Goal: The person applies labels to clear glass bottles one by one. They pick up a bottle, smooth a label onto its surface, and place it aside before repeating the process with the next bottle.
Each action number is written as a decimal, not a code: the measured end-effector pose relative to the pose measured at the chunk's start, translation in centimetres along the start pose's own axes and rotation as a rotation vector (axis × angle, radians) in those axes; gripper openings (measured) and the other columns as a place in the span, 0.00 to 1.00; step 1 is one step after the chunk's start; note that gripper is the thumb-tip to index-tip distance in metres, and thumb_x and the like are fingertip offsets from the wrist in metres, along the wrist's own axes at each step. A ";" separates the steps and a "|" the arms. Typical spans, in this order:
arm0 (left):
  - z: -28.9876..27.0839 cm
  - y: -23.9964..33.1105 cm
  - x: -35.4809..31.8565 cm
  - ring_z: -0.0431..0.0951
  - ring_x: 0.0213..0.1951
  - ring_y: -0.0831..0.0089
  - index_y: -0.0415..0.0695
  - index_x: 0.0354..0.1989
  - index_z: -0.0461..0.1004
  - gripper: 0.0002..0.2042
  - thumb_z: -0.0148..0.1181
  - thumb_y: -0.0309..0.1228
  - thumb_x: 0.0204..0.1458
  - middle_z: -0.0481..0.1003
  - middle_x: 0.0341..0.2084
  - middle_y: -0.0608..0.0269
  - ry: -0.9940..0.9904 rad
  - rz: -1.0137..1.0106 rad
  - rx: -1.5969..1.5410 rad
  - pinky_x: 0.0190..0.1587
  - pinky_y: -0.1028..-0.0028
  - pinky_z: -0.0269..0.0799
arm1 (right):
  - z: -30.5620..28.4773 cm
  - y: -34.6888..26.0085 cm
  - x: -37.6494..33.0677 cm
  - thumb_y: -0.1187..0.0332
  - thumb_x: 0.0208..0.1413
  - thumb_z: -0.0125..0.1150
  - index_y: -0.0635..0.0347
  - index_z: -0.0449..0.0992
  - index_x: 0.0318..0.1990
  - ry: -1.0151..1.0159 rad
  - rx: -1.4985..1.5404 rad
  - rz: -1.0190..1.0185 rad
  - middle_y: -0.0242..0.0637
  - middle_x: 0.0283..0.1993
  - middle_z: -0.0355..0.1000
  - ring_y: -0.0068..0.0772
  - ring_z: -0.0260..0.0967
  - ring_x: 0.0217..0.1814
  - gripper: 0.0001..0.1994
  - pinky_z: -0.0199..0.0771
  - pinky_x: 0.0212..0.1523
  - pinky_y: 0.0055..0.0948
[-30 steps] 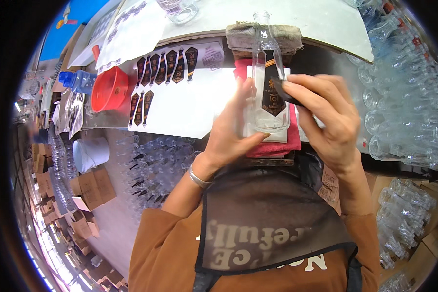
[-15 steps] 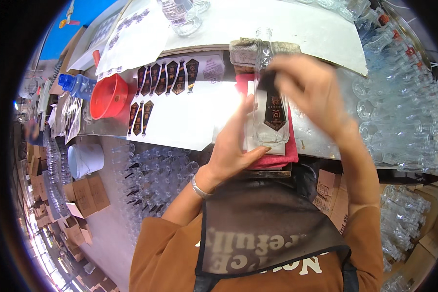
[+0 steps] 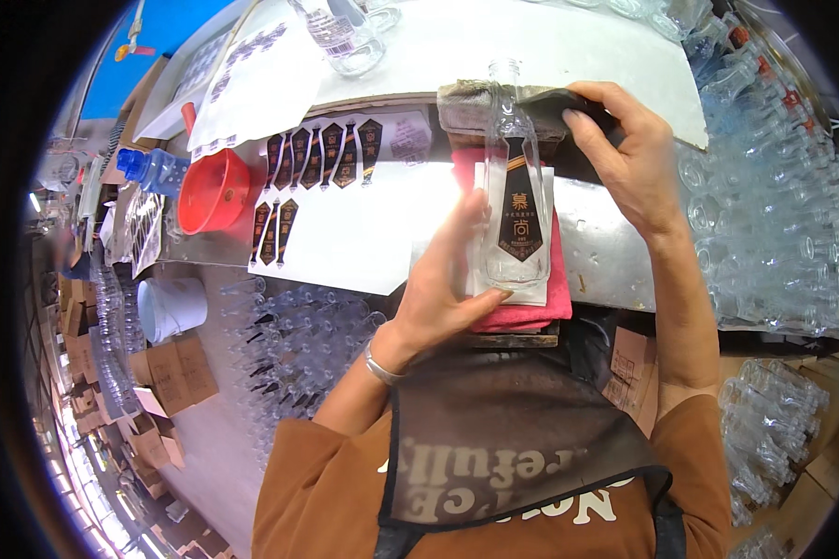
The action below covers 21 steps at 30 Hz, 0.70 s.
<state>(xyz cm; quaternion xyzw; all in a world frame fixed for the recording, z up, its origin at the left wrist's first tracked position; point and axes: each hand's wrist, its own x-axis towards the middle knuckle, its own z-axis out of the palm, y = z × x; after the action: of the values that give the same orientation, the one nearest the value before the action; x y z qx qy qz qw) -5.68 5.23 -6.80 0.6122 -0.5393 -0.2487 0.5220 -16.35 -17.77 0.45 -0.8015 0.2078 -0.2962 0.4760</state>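
A clear glass bottle (image 3: 507,119) lies on a white pad over a folded red cloth (image 3: 559,289), its neck pointing away from me. A black tie-shaped label (image 3: 520,219) with gold print sits on its front. My left hand (image 3: 443,293) grips the bottle's lower part, thumb at the base and fingers along the left side. Right of the bottle's neck, my right hand (image 3: 629,158) pinches a thin, flat black piece (image 3: 569,110), perhaps a rubber scraper. That piece is raised off the label.
A white sheet (image 3: 345,233) with several similar labels lies to the left, beside a red bowl (image 3: 216,191). Behind the bottle is a folded grey cloth (image 3: 461,110). Many clear bottles (image 3: 764,205) crowd the right side; more bottles (image 3: 298,340) stand low on the left.
My right hand has moved up and right, lifting the black piece off the bottle and uncovering the label's upper part. My left hand keeps its hold.
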 end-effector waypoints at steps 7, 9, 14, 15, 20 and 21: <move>0.2 0.2 0.0 0.61 0.70 0.52 0.45 0.78 0.36 0.57 0.74 0.24 0.43 0.56 0.71 0.42 0.033 0.012 0.042 0.67 0.57 0.63 | 0.6 -2.0 -3.2 0.85 0.44 0.64 0.61 0.80 0.47 0.033 -0.373 -0.641 0.42 0.47 0.80 0.45 0.76 0.48 0.19 0.77 0.49 0.37; 0.3 0.3 0.0 0.62 0.70 0.52 0.44 0.77 0.36 0.57 0.75 0.24 0.42 0.56 0.71 0.42 0.032 0.008 0.054 0.67 0.57 0.63 | 0.8 -1.6 -1.9 0.84 0.42 0.65 0.61 0.80 0.44 0.041 -0.471 -0.693 0.40 0.47 0.79 0.45 0.75 0.47 0.18 0.77 0.48 0.38; 0.4 -0.1 -0.4 0.62 0.70 0.52 0.44 0.77 0.36 0.58 0.75 0.24 0.42 0.56 0.72 0.42 0.043 -0.002 0.046 0.66 0.57 0.63 | 1.2 -2.5 -5.0 0.80 0.37 0.67 0.61 0.79 0.40 -0.225 -0.496 -0.664 0.38 0.44 0.78 0.44 0.74 0.44 0.17 0.76 0.44 0.37; 0.4 0.1 -0.3 0.62 0.70 0.52 0.44 0.77 0.36 0.58 0.75 0.24 0.42 0.56 0.72 0.42 0.046 -0.010 0.040 0.66 0.57 0.63 | 1.0 -3.0 -5.7 0.80 0.37 0.67 0.61 0.80 0.40 -0.279 -0.449 -0.629 0.39 0.44 0.78 0.44 0.74 0.43 0.17 0.76 0.43 0.37; 0.3 0.1 -0.1 0.63 0.69 0.51 0.45 0.78 0.36 0.58 0.75 0.24 0.42 0.55 0.72 0.42 0.042 -0.006 0.044 0.66 0.57 0.64 | 0.6 -2.5 -2.3 0.85 0.43 0.62 0.60 0.80 0.45 -0.073 -0.395 -0.589 0.42 0.44 0.79 0.45 0.75 0.45 0.19 0.78 0.45 0.39; 0.3 0.1 -0.1 0.63 0.69 0.51 0.45 0.78 0.36 0.58 0.75 0.24 0.42 0.55 0.72 0.42 0.040 -0.002 0.046 0.66 0.57 0.64 | 0.6 -1.5 -1.9 0.85 0.43 0.61 0.60 0.80 0.44 -0.085 -0.405 -0.580 0.42 0.44 0.79 0.46 0.75 0.46 0.18 0.78 0.46 0.39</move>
<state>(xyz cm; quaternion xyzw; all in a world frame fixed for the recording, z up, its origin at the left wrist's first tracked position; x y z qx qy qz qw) -6.01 5.16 -6.85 0.6293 -0.5340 -0.2243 0.5183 -17.23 -15.49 1.05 -0.9168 0.0064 -0.3383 0.2119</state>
